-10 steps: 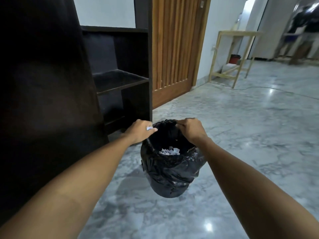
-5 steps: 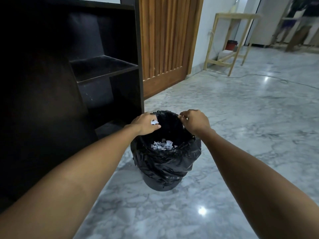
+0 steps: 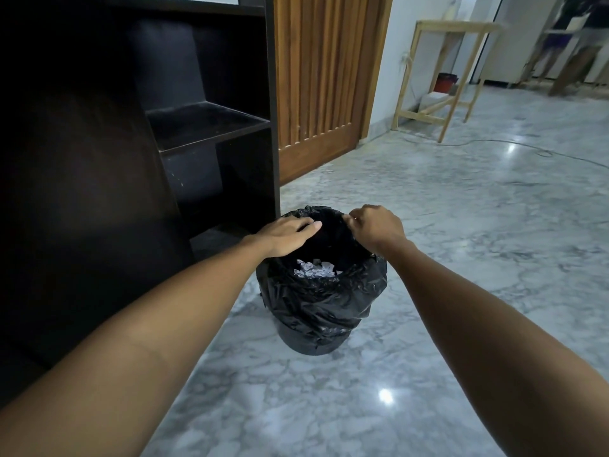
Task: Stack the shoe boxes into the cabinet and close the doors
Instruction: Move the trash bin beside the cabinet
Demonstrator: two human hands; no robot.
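Bin (image 3: 318, 311) beside the cabinet (image 3: 211, 127) is steadied, probably to clear floor: right hand (image 3: 377, 225) pinched on its liner (image 3: 329, 301), left hand (image 3: 290, 234) laid flat. Shoe boxes are not seen.

We see the bin (image 3: 321, 305) on the floor (image 3: 461, 258), right of the cabinet (image 3: 211, 127); paper scraps (image 3: 313, 268) lie inside it.

Bin (image 3: 316, 338) with black liner: 1. Dark cabinet (image 3: 211, 94): 1. Wooden door (image 3: 326, 77): 1. Wooden stands: 2, far right. Hands: 2. Crumpled paper scraps (image 3: 313, 268): several.
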